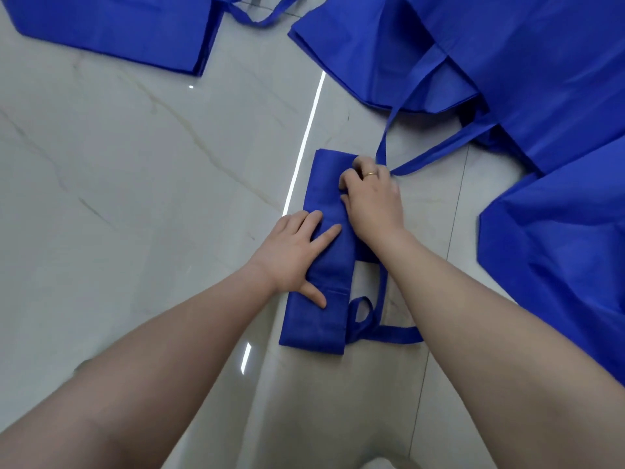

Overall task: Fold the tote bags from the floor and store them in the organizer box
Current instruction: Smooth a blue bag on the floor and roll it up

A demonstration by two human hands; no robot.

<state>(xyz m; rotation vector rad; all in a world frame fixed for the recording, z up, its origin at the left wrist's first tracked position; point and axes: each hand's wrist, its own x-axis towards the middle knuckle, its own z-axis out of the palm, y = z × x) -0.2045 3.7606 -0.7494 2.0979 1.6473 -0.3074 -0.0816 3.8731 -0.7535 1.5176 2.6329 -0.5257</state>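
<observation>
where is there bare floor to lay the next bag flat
The widest bare floor lies left of the folded bag, below the top-left bag. A narrower patch sits between the folded bag and the right-hand bags. Top right is crowded with overlapping bags and straps.

Matt blue non-woven cloth makes up the folded tote bag (318,265) and the loose bags (541,62) around it; the pale marble-look floor tiles (135,164) are glossy, mirroring a bright strip of light.
</observation>
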